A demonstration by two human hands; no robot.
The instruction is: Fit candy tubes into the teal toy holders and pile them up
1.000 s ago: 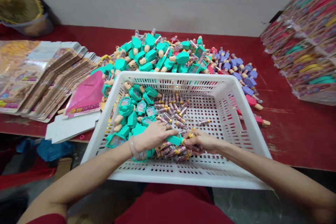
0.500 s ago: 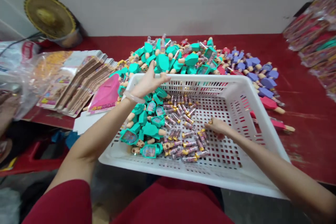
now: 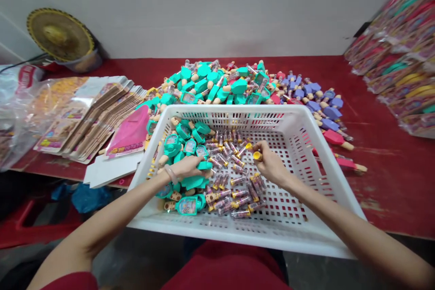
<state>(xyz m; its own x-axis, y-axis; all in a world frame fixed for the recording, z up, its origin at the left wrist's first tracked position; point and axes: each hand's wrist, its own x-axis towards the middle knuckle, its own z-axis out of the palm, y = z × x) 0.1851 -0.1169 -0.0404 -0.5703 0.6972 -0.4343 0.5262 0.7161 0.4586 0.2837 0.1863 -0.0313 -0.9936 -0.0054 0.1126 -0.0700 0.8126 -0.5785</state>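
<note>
A white plastic basket [image 3: 238,111] with a perforated base sits in front of me. My left hand [image 3: 185,167], wearing a pale bangle, is shut on a teal toy piece [image 3: 205,166] among the teal toy figures [image 3: 190,188] on the basket's left side. My right hand [image 3: 270,163] pinches a clear tube with a yellow cap [image 3: 249,148]. Beneath and beside that hand lie several loose clear tubes [image 3: 238,192] with yellow caps, filling the basket's right half.
Behind the basket, a heap of teal, purple and red toy figures [image 3: 238,84] covers the red table [image 3: 384,181]. Printed card backings [image 3: 98,118] and a pink card [image 3: 128,133] lie to the left. Packaged toys [image 3: 397,63] are stacked at right.
My left hand has come down from the basket's far rim and closed on a teal piece. My right hand has moved left and now holds a yellow-capped tube. The view has shifted slightly.
</note>
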